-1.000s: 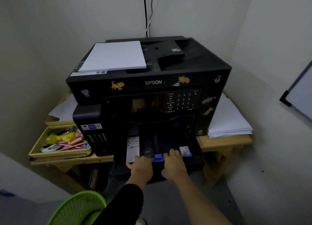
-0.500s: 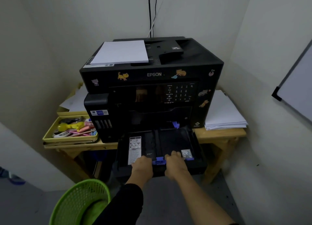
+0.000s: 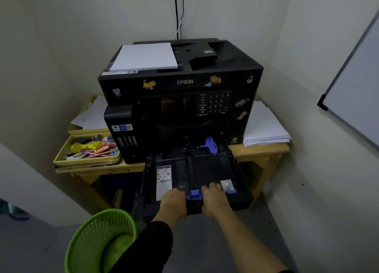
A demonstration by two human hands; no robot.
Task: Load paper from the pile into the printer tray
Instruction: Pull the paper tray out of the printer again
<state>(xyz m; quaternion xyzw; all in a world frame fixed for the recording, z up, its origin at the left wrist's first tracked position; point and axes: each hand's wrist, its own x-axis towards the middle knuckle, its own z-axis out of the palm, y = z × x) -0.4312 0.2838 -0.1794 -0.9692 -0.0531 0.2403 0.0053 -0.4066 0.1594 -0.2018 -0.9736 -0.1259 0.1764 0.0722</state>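
Both hands (image 3: pixel 174 201) (image 3: pixel 215 199) grip tray (image 3: pixel 207 170) front, pulled-out, no paper.

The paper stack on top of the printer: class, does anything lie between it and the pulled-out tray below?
Nothing visible blocks it. The paper stack lies uncovered on the printer, and the tray looks empty. Both hands, left hand and right hand, grip the tray's front edge, so one must let go first.

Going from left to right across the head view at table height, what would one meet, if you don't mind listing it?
Yellow tray of odds and ends → black printer → white paper pile → whiteboard on the wall.
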